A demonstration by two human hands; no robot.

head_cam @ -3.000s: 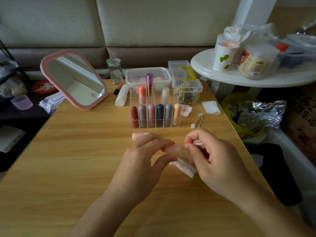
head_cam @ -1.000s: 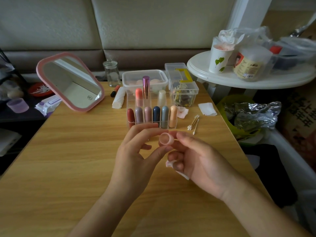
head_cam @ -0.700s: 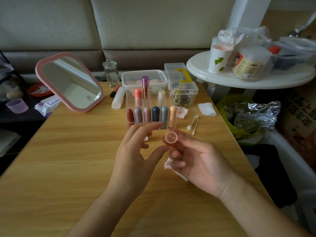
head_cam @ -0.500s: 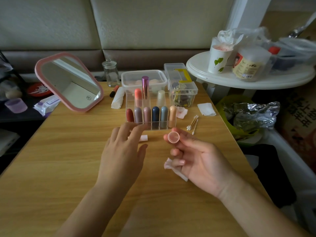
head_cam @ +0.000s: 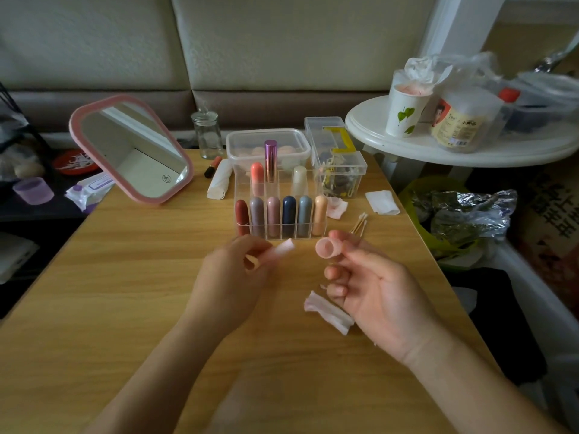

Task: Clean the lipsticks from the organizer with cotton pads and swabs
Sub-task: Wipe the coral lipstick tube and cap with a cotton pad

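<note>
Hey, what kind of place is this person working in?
Probably a living room at home, set up for makeup: a cushioned sofa back behind the wooden table, with a pink-framed mirror and a clear lipstick organizer on it.

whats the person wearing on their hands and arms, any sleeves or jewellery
Nothing shows. The left hand and right hand are bare, with no gloves or rings visible. The left forearm and right forearm are bare down to the frame's edge: no sleeves, watch or bracelet.
</note>
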